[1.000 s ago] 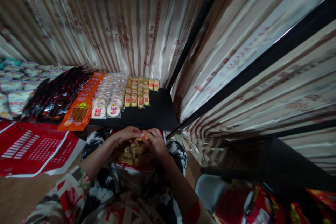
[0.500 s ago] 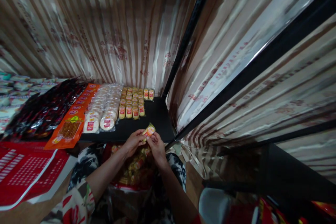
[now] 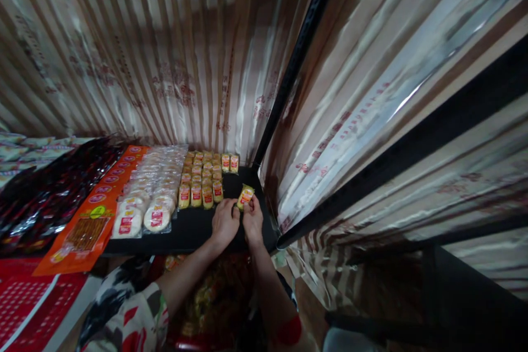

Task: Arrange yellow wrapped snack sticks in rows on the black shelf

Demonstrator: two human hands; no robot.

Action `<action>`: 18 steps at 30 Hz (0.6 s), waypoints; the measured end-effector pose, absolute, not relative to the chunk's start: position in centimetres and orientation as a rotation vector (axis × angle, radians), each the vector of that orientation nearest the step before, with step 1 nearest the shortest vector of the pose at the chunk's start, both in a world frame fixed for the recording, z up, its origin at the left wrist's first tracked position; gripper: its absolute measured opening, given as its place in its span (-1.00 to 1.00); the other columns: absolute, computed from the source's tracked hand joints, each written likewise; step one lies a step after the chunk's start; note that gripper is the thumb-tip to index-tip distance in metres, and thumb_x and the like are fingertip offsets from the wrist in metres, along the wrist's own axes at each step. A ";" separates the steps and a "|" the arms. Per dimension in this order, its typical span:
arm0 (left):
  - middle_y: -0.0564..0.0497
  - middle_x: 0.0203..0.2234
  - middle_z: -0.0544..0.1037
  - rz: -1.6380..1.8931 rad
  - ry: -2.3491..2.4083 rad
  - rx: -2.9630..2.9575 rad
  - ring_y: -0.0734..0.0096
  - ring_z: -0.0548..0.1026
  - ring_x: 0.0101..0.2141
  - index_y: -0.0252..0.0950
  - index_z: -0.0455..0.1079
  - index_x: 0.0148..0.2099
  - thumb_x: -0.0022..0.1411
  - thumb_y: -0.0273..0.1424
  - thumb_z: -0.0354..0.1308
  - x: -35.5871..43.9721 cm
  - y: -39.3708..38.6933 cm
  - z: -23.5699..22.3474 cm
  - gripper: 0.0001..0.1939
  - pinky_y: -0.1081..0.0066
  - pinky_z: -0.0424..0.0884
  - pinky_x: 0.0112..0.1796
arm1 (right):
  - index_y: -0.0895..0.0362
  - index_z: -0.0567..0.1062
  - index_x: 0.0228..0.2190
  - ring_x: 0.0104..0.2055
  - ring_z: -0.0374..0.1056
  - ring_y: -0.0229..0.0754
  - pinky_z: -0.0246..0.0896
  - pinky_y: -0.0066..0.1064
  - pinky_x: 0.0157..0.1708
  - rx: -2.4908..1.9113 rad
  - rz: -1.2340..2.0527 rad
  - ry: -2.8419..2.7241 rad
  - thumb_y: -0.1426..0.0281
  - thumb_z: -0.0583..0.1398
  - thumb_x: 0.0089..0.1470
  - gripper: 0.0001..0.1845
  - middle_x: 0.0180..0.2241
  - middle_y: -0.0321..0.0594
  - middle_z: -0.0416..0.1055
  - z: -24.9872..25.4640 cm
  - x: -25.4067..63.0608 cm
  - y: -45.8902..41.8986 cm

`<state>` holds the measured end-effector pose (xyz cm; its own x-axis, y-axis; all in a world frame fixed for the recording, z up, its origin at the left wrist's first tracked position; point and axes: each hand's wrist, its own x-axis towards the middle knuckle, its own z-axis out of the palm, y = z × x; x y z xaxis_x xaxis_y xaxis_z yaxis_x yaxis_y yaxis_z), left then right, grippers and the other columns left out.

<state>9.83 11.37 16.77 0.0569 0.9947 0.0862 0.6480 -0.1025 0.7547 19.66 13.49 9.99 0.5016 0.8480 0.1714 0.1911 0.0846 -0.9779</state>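
Small oblong yellow packet (image 3: 246, 196) with a red-and-orange label, held over the right end of a flat black shelf (image 3: 181, 237)

The bare left hand (image 3: 225, 224) is at the packet's lower left, fingers curled in close; whether their tips touch it I cannot tell. The packet leans slightly, label facing up toward the camera, and how far it clears the shelf is unclear. The bare right hand (image 3: 252, 221) grips its lower end in a narrow pinch, thumb over the front. A light pinch near that end would likely suit it: the wrapper looks thin and the filling may crumble, so pressing the middle seems risky. Steadying the left edge with the other hand could stop it twisting. As for containers, a red perforated basket-like piece (image 3: 16, 286) at far left shows no contents I can make out. Behind it lie glossy black-and-red packets (image 3: 61, 192), too dark to see into. Next, a flat orange bag (image 3: 99, 198) shows brown sticks (image 3: 84, 234). Beside it, white round packs in clear plastic (image 3: 157, 217) stand in two lines, then close rows of small yellow packs with red labels (image 3: 196, 195). Below the shelf's front edge, a red-rimmed container (image 3: 206, 344) holds a dim heap of yellowish wrapped pieces (image 3: 202, 302)
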 end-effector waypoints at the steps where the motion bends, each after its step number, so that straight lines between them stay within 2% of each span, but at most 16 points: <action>1: -0.10 -0.06 0.41 0.818 1.609 1.803 0.35 0.34 -0.02 -0.34 0.35 0.00 0.18 -0.48 -0.09 10.3 12.1 16.8 -0.64 0.39 0.21 0.04 | 0.14 0.33 -0.02 -0.26 0.38 -0.18 0.26 -0.36 -0.24 -1.467 0.580 -0.991 0.33 0.05 0.00 -0.53 -0.26 -0.16 0.47 9.9 20.0 14.5; 7: -0.12 0.06 0.34 0.713 1.490 1.671 0.38 0.29 0.06 -0.37 0.29 0.06 0.24 -0.41 -0.17 13.0 16.8 15.5 -0.60 0.43 0.12 0.10 | 0.19 0.33 -0.01 -0.22 0.35 -0.15 0.21 -0.34 -0.20 -1.629 0.436 -1.064 0.32 0.02 -0.01 -0.49 -0.21 -0.10 0.44 9.4 21.8 19.5; 12: -0.17 0.10 0.30 0.764 1.455 1.589 0.34 0.22 0.12 -0.39 0.29 0.07 0.24 -0.38 -0.13 14.8 20.1 14.4 -0.60 0.38 0.07 0.13 | 0.21 0.21 0.07 -0.25 0.36 -0.13 0.20 -0.34 -0.24 -1.689 0.382 -1.073 0.32 0.00 -0.02 -0.42 -0.22 -0.08 0.43 9.2 22.8 22.4; 15: -0.18 0.12 0.27 0.761 1.475 1.537 0.30 0.19 0.14 -0.40 0.30 0.06 0.24 -0.40 -0.15 15.7 21.4 15.3 -0.60 0.35 0.05 0.15 | 0.21 0.24 0.01 -0.25 0.36 -0.14 0.19 -0.36 -0.26 -1.715 0.350 -1.081 0.33 -0.01 -0.01 -0.48 -0.22 -0.07 0.43 9.2 23.1 24.0; 18: -0.09 0.10 0.31 0.752 1.464 1.530 0.30 0.19 0.14 -0.30 0.33 0.05 0.21 -0.44 -0.12 16.1 22.0 17.5 -0.61 0.36 0.02 0.16 | 0.17 0.27 -0.08 -0.28 0.36 -0.16 0.17 -0.40 -0.33 -1.750 0.342 -1.064 0.32 0.00 0.00 -0.58 -0.23 -0.10 0.44 9.1 23.1 25.3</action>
